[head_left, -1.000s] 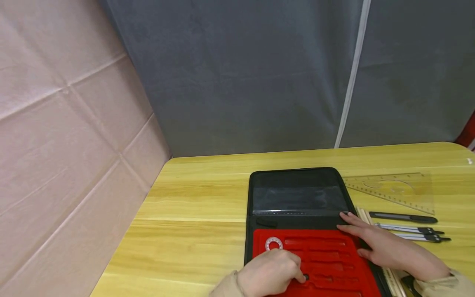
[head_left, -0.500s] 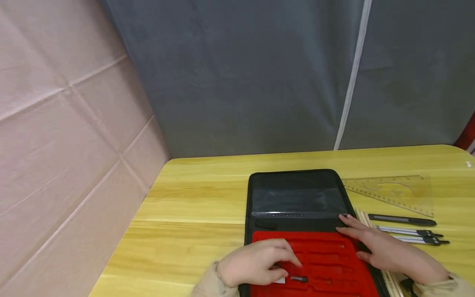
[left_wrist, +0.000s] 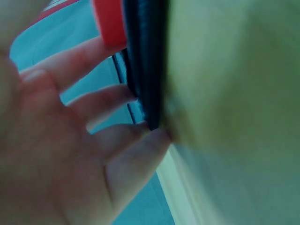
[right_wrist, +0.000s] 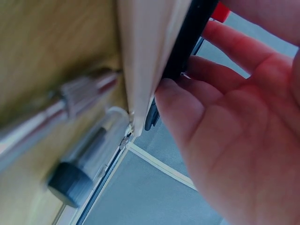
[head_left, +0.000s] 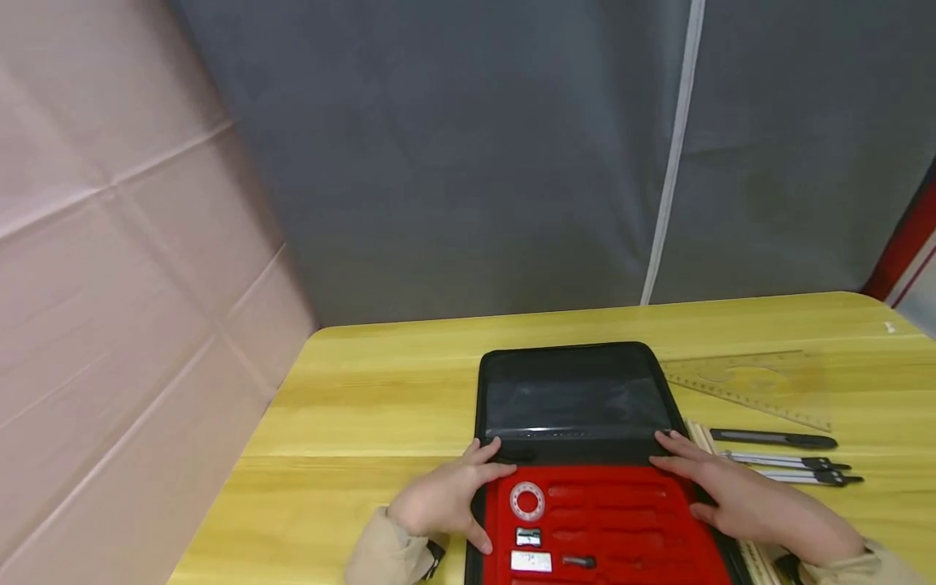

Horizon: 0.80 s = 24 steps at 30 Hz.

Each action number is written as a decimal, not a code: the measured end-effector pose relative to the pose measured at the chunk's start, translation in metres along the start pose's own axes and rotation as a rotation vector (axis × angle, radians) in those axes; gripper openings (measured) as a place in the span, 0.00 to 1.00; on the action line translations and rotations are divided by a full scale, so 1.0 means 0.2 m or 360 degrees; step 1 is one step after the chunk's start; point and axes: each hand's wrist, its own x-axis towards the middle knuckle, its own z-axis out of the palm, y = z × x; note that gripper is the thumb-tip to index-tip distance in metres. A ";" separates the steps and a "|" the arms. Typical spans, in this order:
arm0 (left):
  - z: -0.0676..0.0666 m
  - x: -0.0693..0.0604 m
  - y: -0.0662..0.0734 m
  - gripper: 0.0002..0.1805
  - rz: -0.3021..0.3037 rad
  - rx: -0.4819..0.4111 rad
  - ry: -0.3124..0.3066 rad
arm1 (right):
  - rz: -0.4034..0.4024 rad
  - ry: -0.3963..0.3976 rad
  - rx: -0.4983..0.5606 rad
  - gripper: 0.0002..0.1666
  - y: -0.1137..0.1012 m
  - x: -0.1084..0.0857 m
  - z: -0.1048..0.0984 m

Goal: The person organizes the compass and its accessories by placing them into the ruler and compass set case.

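A black case [head_left: 574, 390] lies unfolded on the table, with a red moulded tray [head_left: 607, 520] in its near half. Set in the tray's left side are a white ring [head_left: 527, 501], a small metal sharpener [head_left: 528, 536], a white eraser [head_left: 530, 561] and a small black piece [head_left: 579, 561]. My left hand [head_left: 449, 494] spreads its fingers over the case's left edge. On the opposite edge rests my right hand [head_left: 768, 508], fingers extended. Both wrist views show fingertips against the black case edge [left_wrist: 147, 56], with nothing gripped.
Along the case's right side lie pale wooden sticks [head_left: 702, 437]. Further right are a clear set square [head_left: 753, 382], a black-handled cutter [head_left: 773, 439] and two metal compasses [head_left: 790, 460]. A clear tube with a black cap [right_wrist: 70, 183] shows in the right wrist view.
My left hand has left the tray's small pieces and moved left and away from me to the case's edge, uncovering the sharpener and eraser. The right hand has stayed on its edge.
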 end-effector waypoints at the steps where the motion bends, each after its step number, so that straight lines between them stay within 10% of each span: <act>1: 0.01 0.00 0.00 0.43 -0.0010 0.0014 0.0010 | 0.0001 -0.0008 0.0012 0.32 0.00 0.00 0.00; 24: 0.01 0.00 0.00 0.43 -0.0033 0.0096 0.0026 | -0.0002 0.0090 -0.0109 0.32 -0.03 -0.03 -0.04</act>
